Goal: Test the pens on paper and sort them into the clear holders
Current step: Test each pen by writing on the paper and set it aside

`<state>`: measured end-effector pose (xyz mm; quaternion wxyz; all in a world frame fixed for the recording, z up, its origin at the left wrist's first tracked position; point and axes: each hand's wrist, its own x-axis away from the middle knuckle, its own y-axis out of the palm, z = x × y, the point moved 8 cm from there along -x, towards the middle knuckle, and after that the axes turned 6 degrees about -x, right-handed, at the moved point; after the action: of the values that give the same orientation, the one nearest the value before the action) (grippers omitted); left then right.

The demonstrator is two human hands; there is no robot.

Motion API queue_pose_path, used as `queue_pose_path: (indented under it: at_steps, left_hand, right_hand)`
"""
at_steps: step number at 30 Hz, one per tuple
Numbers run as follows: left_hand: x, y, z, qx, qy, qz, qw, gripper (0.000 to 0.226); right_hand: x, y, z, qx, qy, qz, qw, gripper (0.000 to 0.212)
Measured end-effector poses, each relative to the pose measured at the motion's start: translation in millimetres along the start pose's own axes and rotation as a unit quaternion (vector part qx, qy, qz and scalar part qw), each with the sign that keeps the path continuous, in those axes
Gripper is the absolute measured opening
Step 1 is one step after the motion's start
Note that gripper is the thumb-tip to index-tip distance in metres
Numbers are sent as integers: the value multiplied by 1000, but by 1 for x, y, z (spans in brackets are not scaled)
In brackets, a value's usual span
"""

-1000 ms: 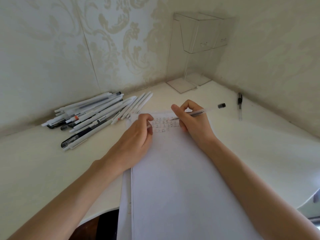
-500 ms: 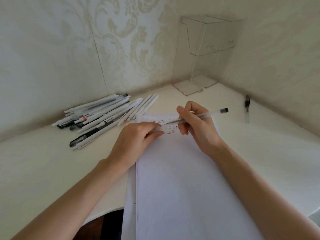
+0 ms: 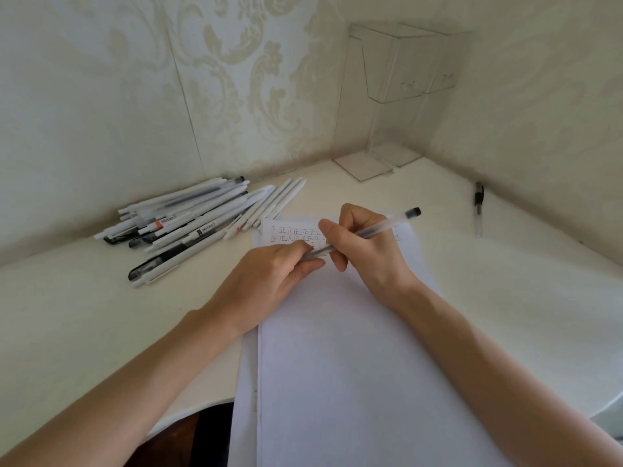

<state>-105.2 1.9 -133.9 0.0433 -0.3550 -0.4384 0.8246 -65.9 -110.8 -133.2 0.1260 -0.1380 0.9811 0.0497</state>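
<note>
Pen (image 3: pixel 391 223) dead centre over paper (image 3: pixel 354 365), gripped in right hand (image 3: pixel 367 251); left hand (image 3: pixel 269 274) pinching tip end. Pile (image 3: pixel 188 224) at 10 o'clock probably untested; holders (image 3: pixel 404 72) at 1 o'clock seemingly empty.

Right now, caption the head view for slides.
Over marked paper, left hand and right hand hold a translucent pen; pen pile and clear holders behind.

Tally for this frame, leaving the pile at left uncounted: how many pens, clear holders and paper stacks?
Pens outside the pile: 2 (held pen, lone pen)
Clear holders: 2
Paper stack: 1
Total: 5
</note>
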Motion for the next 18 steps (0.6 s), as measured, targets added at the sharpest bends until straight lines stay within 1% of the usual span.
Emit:
queue_pose_path:
  at_steps: [2,4,6,8,10,12,14,15,16,18]
  left_hand:
    - [1,-2,1,17,5,0,1000,41]
    - [1,-3,0,50,-7,-4,999,39]
    - [0,-4,-1,86,-25,-5,996,31]
    - [-2,-5,-3,112,-41,-2,993,19]
    - [-6,-10,-8,101,-62,31,992,18]
    - [-7,-29,-21,37,-86,108,990,17]
    - [-2,-57,-41,-39,-122,199,972,16]
    - [2,-69,-55,-84,-148,231,958,16]
    - [7,-80,-68,-140,-180,248,942,19]
    - [18,-92,-93,-251,-263,241,900,23]
  right_hand:
    - [2,4,-1,7,-5,-7,1000,39]
    - [4,8,-2,11,-10,-17,1000,39]
    - [3,11,-3,11,-13,-29,999,36]
    - [-1,13,-5,11,-10,-46,999,28]
    - [-5,9,-6,12,-5,-37,999,17]
    - [-7,-5,-5,17,4,14,1000,17]
    - [-8,-21,-6,49,2,66,997,19]
    - [-7,-27,-5,70,1,79,994,20]
    - [-7,-29,-4,89,3,84,992,22]
    - [-6,-28,1,128,17,75,989,24]
